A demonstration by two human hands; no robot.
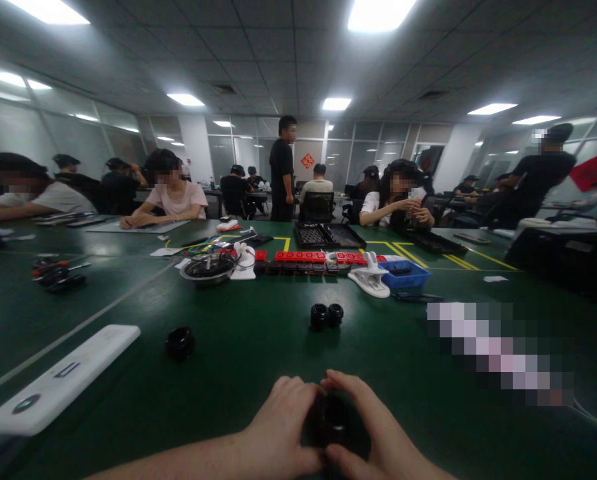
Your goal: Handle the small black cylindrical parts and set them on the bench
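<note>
My left hand and my right hand are closed around a black cable gland low in the middle of the head view. Its round open end faces up, and the fingers partly hide its body. My left fingers curl along its left side, while my right thumb and forefinger wrap the right side. Two more black cable glands stand side by side on the table farther out. Another black fitting of similar shape stands to the left.
A long white device lies at left on the green table. Beyond are red strips, a white clip stand, a blue bin and a metal dish. A blurred-out object lies right. People sit across the table.
</note>
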